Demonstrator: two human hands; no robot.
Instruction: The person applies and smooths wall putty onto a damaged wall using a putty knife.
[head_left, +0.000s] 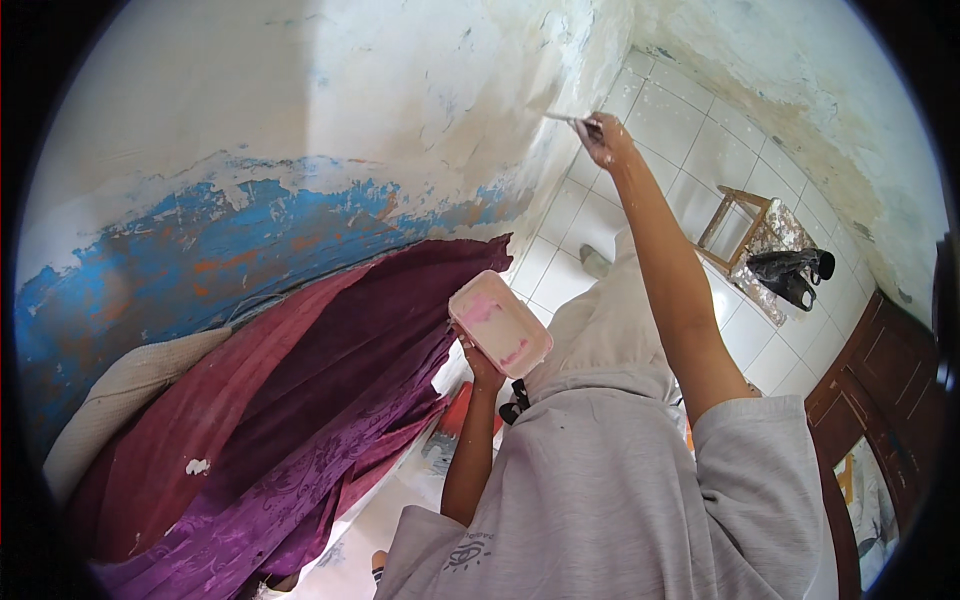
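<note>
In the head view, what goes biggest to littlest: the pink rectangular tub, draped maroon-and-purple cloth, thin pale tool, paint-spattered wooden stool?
Cloth
Stool, counting its frame
Tub
Tool, the part showing

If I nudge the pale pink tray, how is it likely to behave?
The tray is probably light: only the left hand holds it. It looks fairly stiff, keeping its straight sides. It may tip if nudged, since the hand shows along only one side.

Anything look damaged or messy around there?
Yes. The left wall looks damaged: its white coating ends raggedly above patchy blue and orange. The stool is splattered whitish. A white spot marks the reddish cloth; stain or hole, unclear.
</note>
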